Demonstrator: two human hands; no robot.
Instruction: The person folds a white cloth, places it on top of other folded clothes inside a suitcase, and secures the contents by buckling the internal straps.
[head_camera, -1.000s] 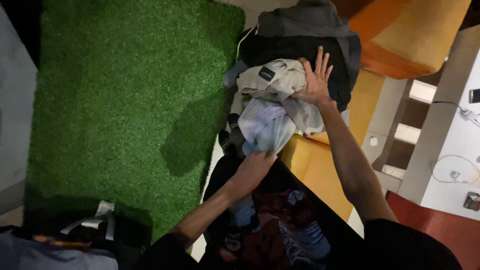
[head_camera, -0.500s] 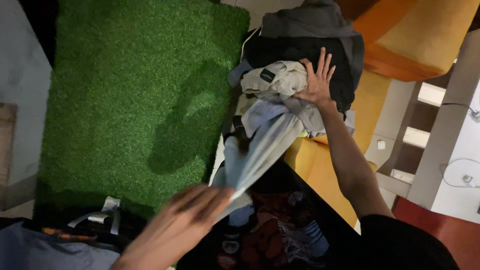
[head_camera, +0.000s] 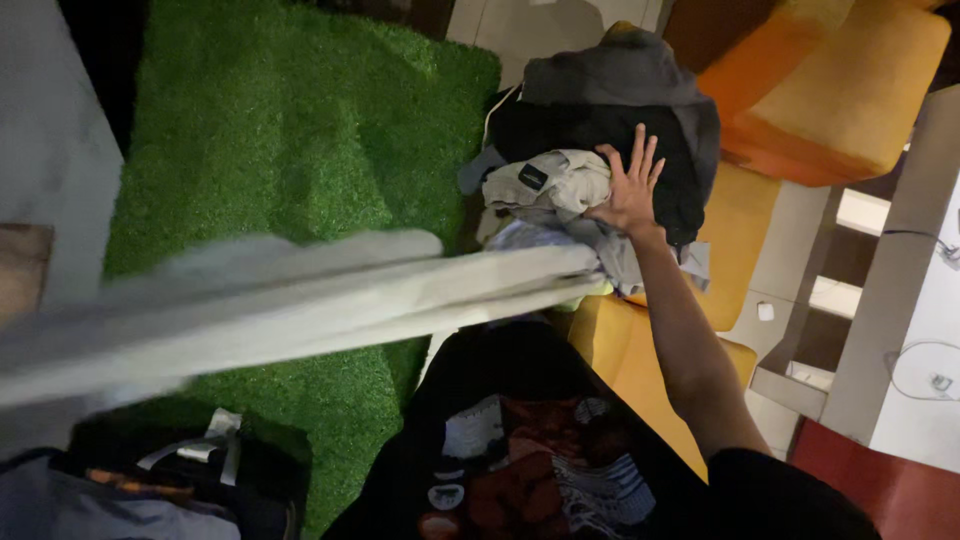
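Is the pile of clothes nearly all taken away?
No. One pale cloth is pulled out long over the green mat, one end in the pile. The right hand presses on the pile of clothes, where beige, black and grey pieces remain. The left hand is out of view.

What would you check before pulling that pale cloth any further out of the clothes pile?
1. Right hand flat on the clothes pile, fingers spread: ok.
2. Pale cloth stretched taut and blurred, far end under the pile: not yet free, not ok.
3. Left hand gripping the cloth: out of view, cannot tell.
4. Beige garment on top staying put: cannot tell.
5. Pile resting on the orange seat, near its edge: cannot tell if stable.
6. Green mat beside it open for the cloth: ok.
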